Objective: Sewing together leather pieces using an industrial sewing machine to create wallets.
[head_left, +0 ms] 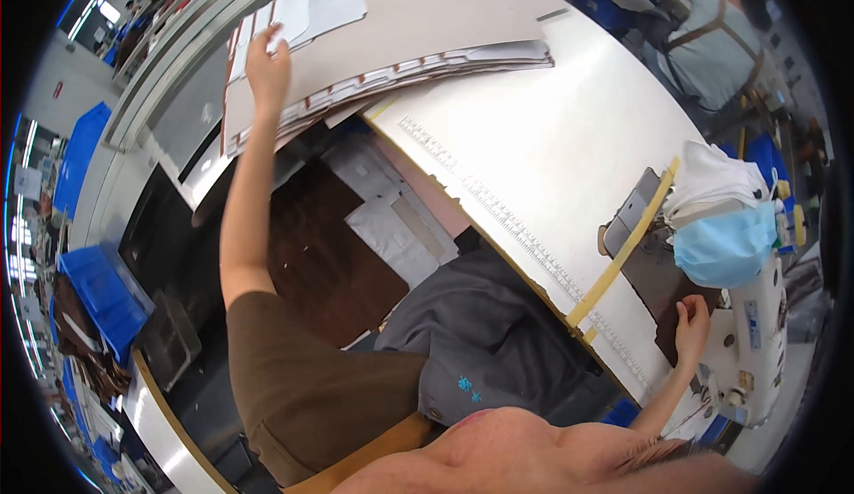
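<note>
My left arm stretches far forward to a stack of large flat beige sheets (418, 14) with white and brown edges. There my left hand (269, 72) has its fingers bent together over white pieces with brown strips (307, 14) lying on top. What sits between the fingertips is too small to make out. At the right, my right hand (692, 329) has curled fingers at the edge of a dark brown flat piece (654, 289), beside a white sewing machine (756, 325). Part of that piece is hidden under the hand and the machine.
The white table (543, 94) carries printed rulers and a yellow strip (623, 245). A grey phone-like object (633, 205) lies beside the strip. A light-blue mask (725, 245) and white cloth (716, 178) cover the machine. Blue bins (102, 294) stand left; another person (712, 45) sits far right.
</note>
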Motion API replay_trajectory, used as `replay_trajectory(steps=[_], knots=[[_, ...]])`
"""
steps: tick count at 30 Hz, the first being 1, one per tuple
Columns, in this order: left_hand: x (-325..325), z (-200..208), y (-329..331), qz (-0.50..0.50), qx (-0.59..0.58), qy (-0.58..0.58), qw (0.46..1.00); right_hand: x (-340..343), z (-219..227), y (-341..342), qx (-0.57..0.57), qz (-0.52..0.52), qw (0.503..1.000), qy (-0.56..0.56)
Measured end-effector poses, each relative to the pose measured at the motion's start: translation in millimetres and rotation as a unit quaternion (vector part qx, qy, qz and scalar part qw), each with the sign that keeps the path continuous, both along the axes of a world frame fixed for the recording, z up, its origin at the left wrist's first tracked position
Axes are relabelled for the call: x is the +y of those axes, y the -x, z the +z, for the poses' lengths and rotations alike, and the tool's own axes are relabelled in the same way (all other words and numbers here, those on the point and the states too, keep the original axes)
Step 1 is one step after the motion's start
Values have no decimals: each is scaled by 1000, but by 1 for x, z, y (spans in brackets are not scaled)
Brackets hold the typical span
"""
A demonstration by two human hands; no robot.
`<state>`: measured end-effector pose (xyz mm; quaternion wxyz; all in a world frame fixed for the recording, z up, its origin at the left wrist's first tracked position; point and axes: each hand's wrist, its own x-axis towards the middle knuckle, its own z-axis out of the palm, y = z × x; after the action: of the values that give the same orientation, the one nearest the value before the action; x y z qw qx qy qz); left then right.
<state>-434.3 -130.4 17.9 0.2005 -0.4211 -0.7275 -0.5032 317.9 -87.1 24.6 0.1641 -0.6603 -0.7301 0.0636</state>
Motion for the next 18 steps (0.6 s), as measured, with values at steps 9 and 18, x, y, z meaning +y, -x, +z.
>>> replay_trajectory(steps=[9, 18], knots=[[108, -26, 368, 70, -346, 380, 855, 23, 8, -24, 171, 86, 976, 108], [196, 37, 244, -92, -101, 363, 922, -26, 5, 70, 56, 261, 948, 175]])
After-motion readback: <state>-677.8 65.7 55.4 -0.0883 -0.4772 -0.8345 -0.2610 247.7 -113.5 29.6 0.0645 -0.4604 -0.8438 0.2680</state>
